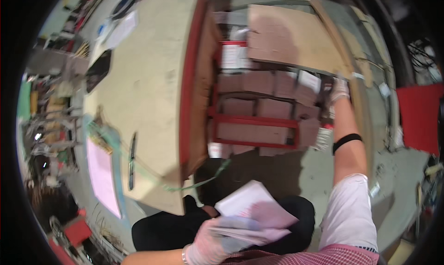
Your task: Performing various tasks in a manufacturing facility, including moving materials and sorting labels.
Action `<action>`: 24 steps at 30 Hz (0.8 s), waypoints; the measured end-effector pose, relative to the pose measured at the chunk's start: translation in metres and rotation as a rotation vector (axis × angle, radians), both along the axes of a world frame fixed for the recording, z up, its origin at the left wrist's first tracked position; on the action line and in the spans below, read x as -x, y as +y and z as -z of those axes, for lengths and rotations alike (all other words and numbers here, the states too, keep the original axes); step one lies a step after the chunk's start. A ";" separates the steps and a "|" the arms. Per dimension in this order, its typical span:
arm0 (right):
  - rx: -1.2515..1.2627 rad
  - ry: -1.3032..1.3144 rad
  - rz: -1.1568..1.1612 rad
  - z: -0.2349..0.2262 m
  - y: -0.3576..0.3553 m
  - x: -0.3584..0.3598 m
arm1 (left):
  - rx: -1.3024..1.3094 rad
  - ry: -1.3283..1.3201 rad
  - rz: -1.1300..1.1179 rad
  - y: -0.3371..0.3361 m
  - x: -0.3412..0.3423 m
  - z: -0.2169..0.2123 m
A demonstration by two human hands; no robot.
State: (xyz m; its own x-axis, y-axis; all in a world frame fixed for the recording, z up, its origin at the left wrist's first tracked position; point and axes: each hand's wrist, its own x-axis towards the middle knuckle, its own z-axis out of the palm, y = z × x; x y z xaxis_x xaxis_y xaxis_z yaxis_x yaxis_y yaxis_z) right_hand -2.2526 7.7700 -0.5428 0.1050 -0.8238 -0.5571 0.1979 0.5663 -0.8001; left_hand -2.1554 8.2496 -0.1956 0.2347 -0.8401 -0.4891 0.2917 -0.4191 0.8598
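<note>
My left hand [208, 244], in a thin pale glove, is closed around a fanned stack of papers [256, 207], white and pinkish, held low in front of my body. Stretched far forward, my gloved right hand [340, 90] is at the right end of several rows of brownish-mauve blocks [274, 108]. Its fingers are smeared by motion, so whether they grip anything cannot be made out. Next to it, a white paper [309, 81] lies on the blocks.
A red metal frame [259, 121] stands over the near blocks. A wooden board [300, 40] covers the far ones, with a long wooden beam [340, 38] at its right. The pale table [152, 75] on the left holds a pen [132, 163] and a clipboard with pink paper [102, 179].
</note>
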 end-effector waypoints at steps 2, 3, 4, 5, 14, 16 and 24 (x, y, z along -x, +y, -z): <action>-0.166 -0.175 0.113 0.029 -0.045 0.022 | -0.167 0.565 -0.151 -0.011 0.011 -0.005; -0.047 -0.085 0.041 0.046 -0.084 0.059 | -0.047 0.643 -0.089 -0.011 0.013 0.002; -0.099 -0.195 0.059 0.050 -0.054 0.025 | -0.013 0.550 -0.091 -0.017 0.013 -0.001; -0.032 -0.138 -0.038 0.062 -0.104 0.081 | 0.097 0.516 0.026 -0.023 0.008 -0.005; -0.224 0.031 -0.103 -0.006 0.140 0.045 | 0.177 0.527 -0.132 -0.013 0.016 0.003; -0.265 0.001 -0.188 -0.011 0.175 0.075 | 0.193 0.783 -0.239 -0.030 0.042 0.016; 0.214 0.376 -0.649 -0.052 0.248 0.145 | 0.202 1.018 -0.281 -0.060 0.029 0.026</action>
State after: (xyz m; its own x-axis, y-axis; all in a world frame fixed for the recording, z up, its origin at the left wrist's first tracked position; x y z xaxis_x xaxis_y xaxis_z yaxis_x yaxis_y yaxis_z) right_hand -2.3971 8.0177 -0.4908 0.4385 -0.7555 -0.4868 -0.4264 0.3019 -0.8527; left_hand -2.1846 8.1901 -0.2214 -0.0072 -0.9067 -0.4216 0.9736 -0.1026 0.2041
